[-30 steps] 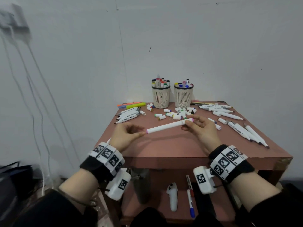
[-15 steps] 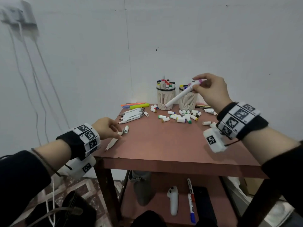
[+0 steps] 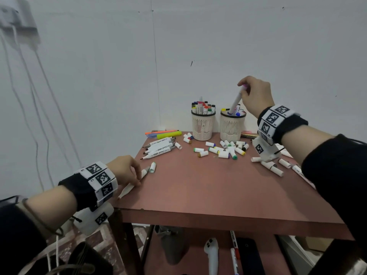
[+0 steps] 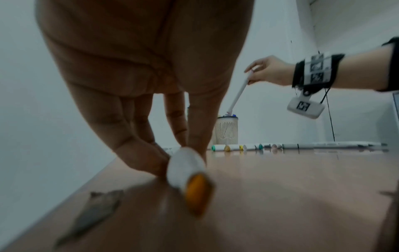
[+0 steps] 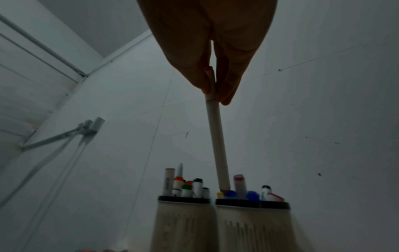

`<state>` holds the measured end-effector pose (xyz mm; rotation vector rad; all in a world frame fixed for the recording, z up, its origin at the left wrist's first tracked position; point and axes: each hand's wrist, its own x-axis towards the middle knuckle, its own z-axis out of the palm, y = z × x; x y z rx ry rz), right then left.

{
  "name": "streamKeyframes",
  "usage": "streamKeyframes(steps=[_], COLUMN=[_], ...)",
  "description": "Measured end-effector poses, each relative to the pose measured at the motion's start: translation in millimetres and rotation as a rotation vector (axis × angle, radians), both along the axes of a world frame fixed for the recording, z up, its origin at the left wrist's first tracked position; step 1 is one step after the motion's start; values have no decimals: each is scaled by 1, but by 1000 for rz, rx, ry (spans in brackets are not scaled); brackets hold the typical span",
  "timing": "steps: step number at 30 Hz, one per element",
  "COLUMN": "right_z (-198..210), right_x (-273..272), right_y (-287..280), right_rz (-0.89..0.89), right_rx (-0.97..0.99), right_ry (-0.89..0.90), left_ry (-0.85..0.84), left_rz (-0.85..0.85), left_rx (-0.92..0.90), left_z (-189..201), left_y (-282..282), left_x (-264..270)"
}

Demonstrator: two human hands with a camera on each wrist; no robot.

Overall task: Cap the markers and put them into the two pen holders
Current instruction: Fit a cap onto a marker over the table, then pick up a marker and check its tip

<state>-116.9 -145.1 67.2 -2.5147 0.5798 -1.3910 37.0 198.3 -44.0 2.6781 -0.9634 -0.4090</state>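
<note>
Two pen holders stand side by side at the back of the counter (image 3: 208, 195), the left holder (image 3: 203, 125) and the right holder (image 3: 232, 127), both already stocked with capped markers. The right hand (image 3: 256, 96) pinches the top end of a white marker (image 3: 236, 102) between thumb and fingers (image 5: 228, 81), its lower end at the right holder's rim. The left hand (image 3: 124, 168) rests at the counter's left edge, fingers (image 4: 138, 136) closed narrowly on a second marker (image 3: 131, 186) lying flat there, its near end orange-capped. Loose caps (image 3: 224, 151) lie scattered before the holders.
</note>
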Motion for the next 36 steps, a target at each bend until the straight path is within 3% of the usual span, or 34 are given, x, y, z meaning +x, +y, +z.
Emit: streamKeyframes(steps=[7,10,16,27,36], right_z=[-5,-7,-6,-11,-14], right_x=[17,23,23,26,34], right_y=[-23,-29,-28,-26,-30], right_rz=[-42,-48,-14,31,-1], right_rx=[-51,-58,-100,-134,-131], right_ry=[50,51,-72,-58,29], left_ry=[220,388,632,1152,1172], left_rz=[117,113,108,210,196], left_rx=[-481,-703,-1015,-1348,-1418], left_z=[17,24,14,-22,-42], left_y=[1,-7,-35,-78,-90], left_x=[-8,-27,-60,-106,-98])
